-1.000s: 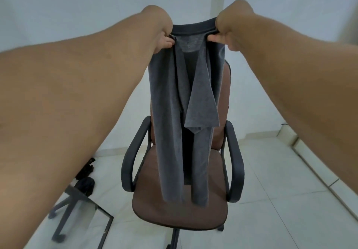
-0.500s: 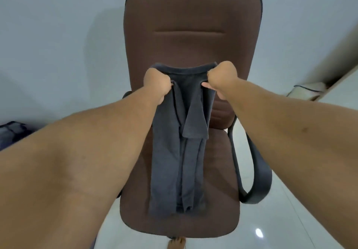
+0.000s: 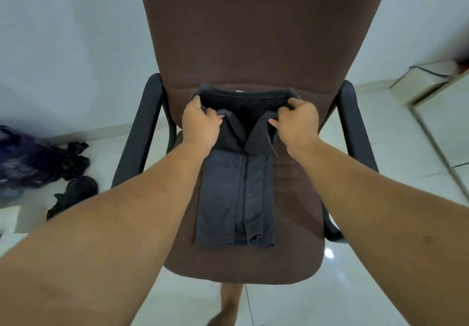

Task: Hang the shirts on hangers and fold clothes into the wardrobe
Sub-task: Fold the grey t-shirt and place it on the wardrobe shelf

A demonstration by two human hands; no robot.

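Observation:
A dark grey shirt [image 3: 236, 199], folded lengthwise with its sleeves turned in, lies flat on the seat of a brown office chair [image 3: 294, 249]. Its collar end reaches the bottom of the backrest. My left hand [image 3: 200, 123] grips the left shoulder of the shirt near the collar. My right hand [image 3: 297, 120] grips the right shoulder, thumb under the fabric. Both hands are low over the seat, close to the backrest.
The chair has black armrests [image 3: 142, 133] on either side and a tall backrest [image 3: 253, 29] against a white wall. Dark clothes [image 3: 73, 171] lie on the tiled floor at left. A mirrored or glass panel edge [image 3: 436, 145] runs along the right. My foot [image 3: 228, 308] shows below the seat.
Both hands have lowered the hanging shirt onto the seat; it now lies flat instead of dangling. My view has moved closer and tilted down over the chair.

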